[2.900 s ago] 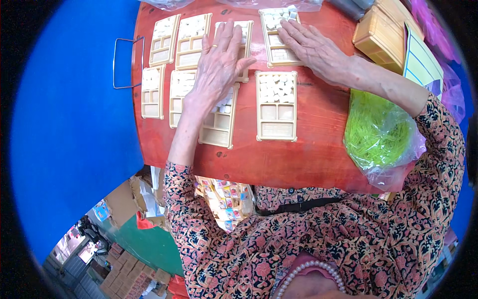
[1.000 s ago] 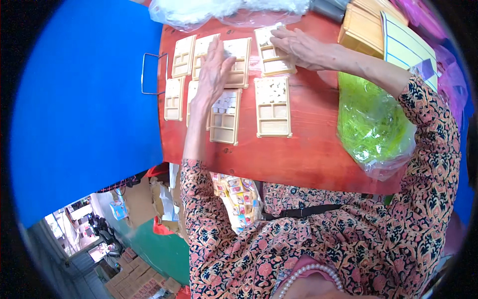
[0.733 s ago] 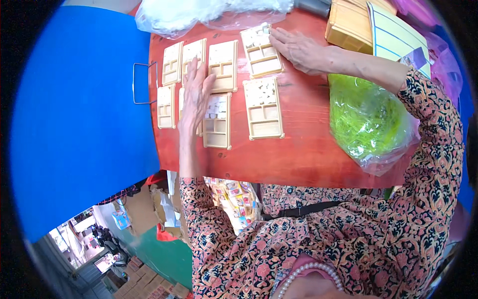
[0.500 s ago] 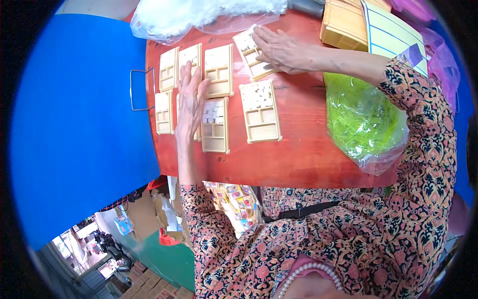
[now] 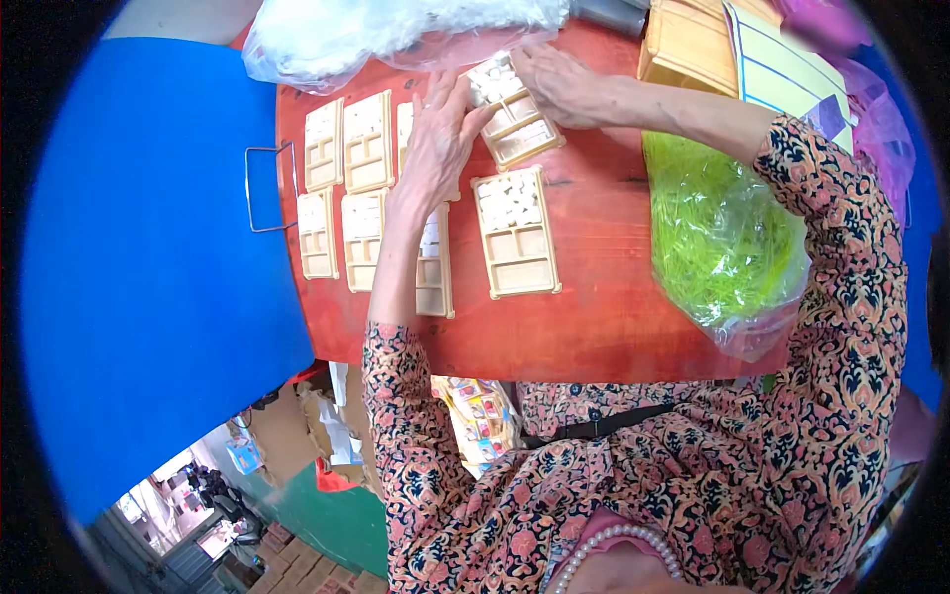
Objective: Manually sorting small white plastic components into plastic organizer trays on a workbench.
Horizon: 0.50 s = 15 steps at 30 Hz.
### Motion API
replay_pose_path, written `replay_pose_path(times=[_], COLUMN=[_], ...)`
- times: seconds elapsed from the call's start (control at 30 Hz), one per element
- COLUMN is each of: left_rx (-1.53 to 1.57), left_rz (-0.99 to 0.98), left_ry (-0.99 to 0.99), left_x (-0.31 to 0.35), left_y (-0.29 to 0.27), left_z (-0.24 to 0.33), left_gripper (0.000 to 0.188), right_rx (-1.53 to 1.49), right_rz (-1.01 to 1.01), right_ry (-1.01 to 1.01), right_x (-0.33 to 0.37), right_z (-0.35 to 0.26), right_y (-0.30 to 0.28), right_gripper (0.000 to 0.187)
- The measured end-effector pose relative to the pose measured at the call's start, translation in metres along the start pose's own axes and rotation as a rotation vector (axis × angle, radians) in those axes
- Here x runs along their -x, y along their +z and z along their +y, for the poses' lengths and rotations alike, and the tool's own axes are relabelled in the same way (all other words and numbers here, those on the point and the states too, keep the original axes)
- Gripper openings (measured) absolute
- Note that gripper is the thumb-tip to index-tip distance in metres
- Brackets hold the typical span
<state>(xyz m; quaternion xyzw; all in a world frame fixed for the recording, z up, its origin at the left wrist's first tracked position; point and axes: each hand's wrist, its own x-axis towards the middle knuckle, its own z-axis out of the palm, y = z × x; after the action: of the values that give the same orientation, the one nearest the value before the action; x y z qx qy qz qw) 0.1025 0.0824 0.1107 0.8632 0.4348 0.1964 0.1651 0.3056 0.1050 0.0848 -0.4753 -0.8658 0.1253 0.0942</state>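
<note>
A small beige compartment tray lies tilted at the far middle of the table, its upper compartment heaped with white pieces. At its left edge is my left hand, fingers stretched away from me and thumb apart, by the tray's side. My right hand grips along the tray's upper right edge with bent fingers, their tips partly hidden. Just nearer stands a similar tray with loose white pieces in its top part. Several more such trays sit in two rows to the left, some partly covered by my left hand and forearm.
A clear bag of white material lies along the far edge of the red table. On the right are a bag of bright green shreds, stacked beige trays and a striped yellow sheet. A blue surface adjoins the left.
My left hand has moved right, from the left trays to the tilted tray. My right hand has slid off the top of that tray to its right edge. The view has shifted slightly.
</note>
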Motion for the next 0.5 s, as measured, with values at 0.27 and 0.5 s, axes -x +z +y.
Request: replay_pose_path(times=[0.27, 0.5], left_rx=[-0.228, -0.253], left_rz=[-0.064, -0.073], left_ry=[0.076, 0.049], left_x=[-0.025, -0.020], left_y=[0.035, 0.040], left_z=[-0.021, -0.023], left_gripper=[0.064, 0.070], right_rx=[0.040, 0.102], right_rz=[0.132, -0.012], right_ry=[-0.169, -0.050], right_x=[-0.001, -0.001], right_z=[0.008, -0.005], right_y=[0.005, 0.002], right_gripper=[0.038, 0.054])
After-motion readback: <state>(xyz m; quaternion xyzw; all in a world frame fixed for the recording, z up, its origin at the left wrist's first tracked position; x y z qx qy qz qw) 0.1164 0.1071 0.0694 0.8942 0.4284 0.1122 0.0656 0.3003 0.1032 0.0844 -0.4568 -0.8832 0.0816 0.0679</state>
